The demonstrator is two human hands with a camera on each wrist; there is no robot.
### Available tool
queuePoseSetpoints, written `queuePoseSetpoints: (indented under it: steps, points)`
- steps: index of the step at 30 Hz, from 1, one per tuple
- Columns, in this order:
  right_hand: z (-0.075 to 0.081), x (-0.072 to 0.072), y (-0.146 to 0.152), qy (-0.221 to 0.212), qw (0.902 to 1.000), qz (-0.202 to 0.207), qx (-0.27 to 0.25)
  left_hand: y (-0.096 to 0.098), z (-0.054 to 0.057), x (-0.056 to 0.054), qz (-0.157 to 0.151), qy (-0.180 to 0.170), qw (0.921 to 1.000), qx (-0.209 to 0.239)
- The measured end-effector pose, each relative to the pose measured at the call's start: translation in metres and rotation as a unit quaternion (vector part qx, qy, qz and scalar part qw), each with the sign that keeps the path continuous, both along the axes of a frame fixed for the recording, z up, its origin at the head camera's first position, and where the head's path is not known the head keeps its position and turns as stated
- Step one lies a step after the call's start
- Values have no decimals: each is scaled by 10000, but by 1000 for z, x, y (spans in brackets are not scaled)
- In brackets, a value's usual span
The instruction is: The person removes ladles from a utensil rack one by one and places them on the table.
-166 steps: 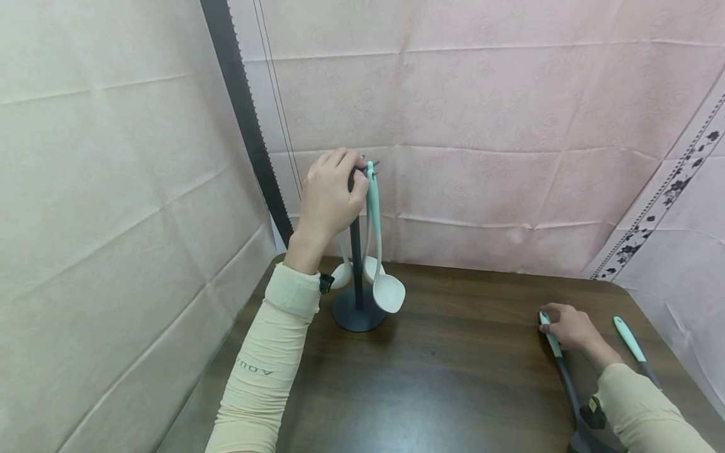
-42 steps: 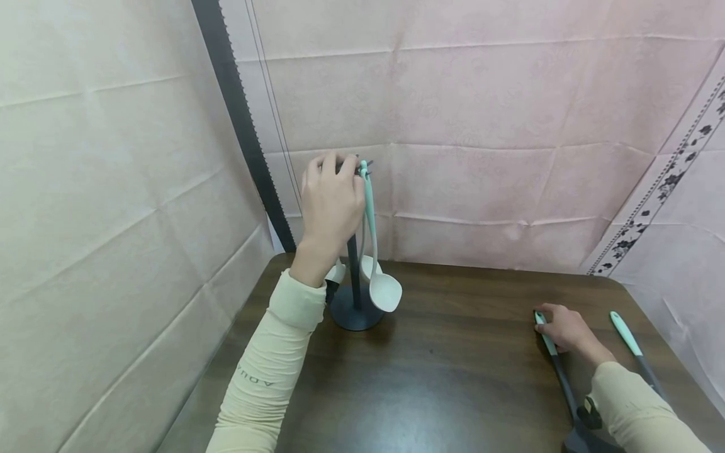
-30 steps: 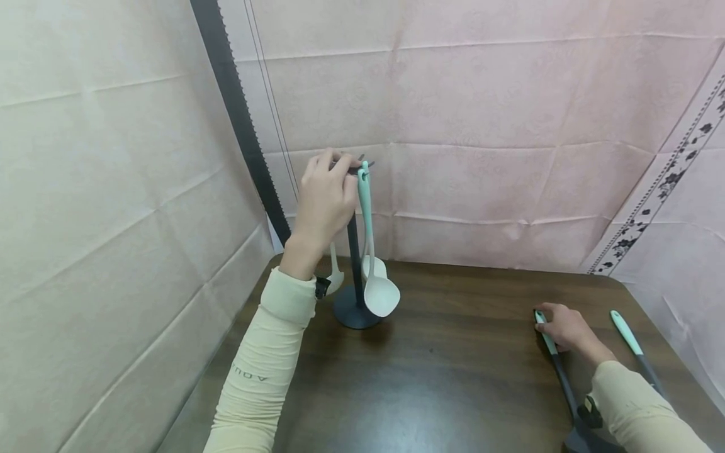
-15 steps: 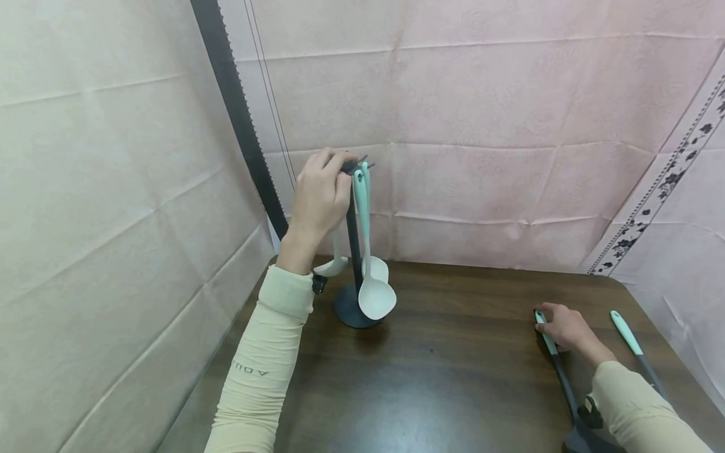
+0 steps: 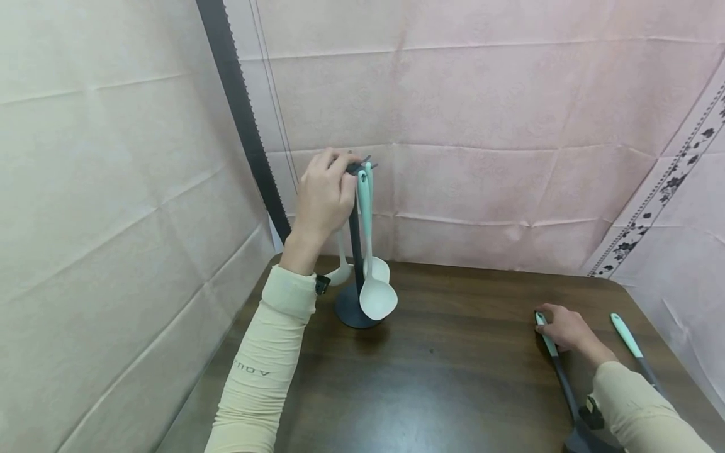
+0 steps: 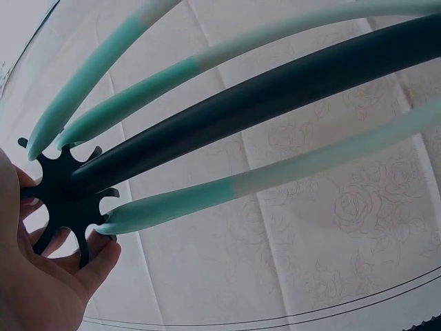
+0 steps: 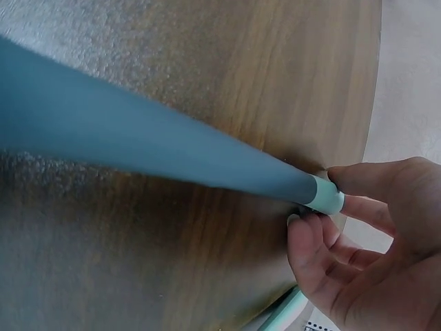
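My left hand (image 5: pixel 325 195) grips the hooked top of a dark utensil stand (image 5: pixel 356 245). The left wrist view shows its fingers curled about the hooks of the crown (image 6: pixel 62 189). Pale utensils with mint handles hang there: a white ladle (image 5: pixel 378 299) in front, a white-headed one (image 5: pixel 381 269) behind it, and another (image 5: pixel 342 274) left of the pole, partly covered by my wrist. At the right, my right hand (image 5: pixel 569 327) pinches the mint handle end of a dark spatula (image 5: pixel 562 377) lying on the table, its head cut off by the frame.
A second dark utensil with a mint handle (image 5: pixel 625 333) lies right of my right hand, partly under the sleeve. The brown wooden table (image 5: pixel 453 352) ends at a cloth-covered back wall (image 5: pixel 481 157). Another cloth wall (image 5: pixel 141 220) stands close on the left.
Under my left hand the stand's crown has turned a little, bringing the front ladle leftward and nearer. The utensil left of the pole has swung. My right hand stays on the spatula handle.
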State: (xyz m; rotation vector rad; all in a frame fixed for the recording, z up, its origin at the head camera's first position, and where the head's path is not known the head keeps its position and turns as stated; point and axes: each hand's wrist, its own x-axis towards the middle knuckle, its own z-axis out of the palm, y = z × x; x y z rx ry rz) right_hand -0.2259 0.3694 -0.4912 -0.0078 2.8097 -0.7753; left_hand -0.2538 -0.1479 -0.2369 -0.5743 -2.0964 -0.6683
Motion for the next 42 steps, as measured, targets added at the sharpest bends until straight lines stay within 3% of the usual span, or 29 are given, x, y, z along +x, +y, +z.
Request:
queuePoseSetpoints:
  steps: [15, 27, 42]
  points:
    - [2, 2, -1, 29, 9996, 126, 236, 2, -1, 0, 9, -64, 10000, -5]
    - [7, 0, -5, 891, 9907, 529, 879, -1, -2, -1, 22, 29, 10000, 14]
    - [1, 1, -11, 1014, 9881, 580, 997, -1, -2, 1, -14, 0, 10000, 4]
